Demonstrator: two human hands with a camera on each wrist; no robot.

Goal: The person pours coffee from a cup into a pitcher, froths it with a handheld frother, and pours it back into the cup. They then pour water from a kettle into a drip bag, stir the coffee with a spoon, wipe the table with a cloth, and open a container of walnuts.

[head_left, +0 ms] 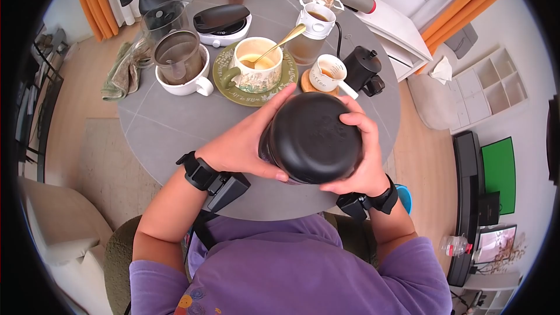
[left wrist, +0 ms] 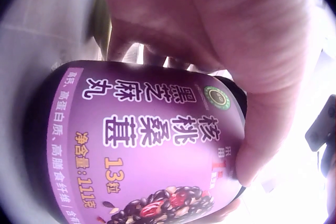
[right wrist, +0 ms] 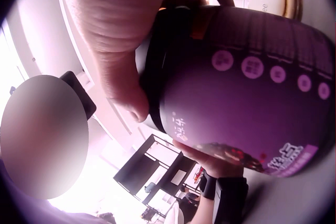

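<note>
A purple-labelled jar with a black lid (head_left: 315,134) is held between both hands over the near part of the table. My left hand (head_left: 248,143) grips its left side, thumb along the front. The right hand (head_left: 368,154) curls round the other side, its fingertips at the lid's edge. In the left wrist view, the jar's label (left wrist: 147,124) bears Chinese lettering, "13" and a picture of a dark ball of seeds. In the right wrist view, the thumb (right wrist: 123,95) lies by the dark lid end of the jar (right wrist: 236,98).
Beyond the hands stands a floral cup (head_left: 256,80) with a gold spoon (head_left: 286,39) on a green plate (head_left: 224,90). A small white cup (head_left: 326,73), a black pot (head_left: 363,64), a white mug (head_left: 185,86) and a scale (head_left: 224,36) stand around it on the grey table (head_left: 175,134).
</note>
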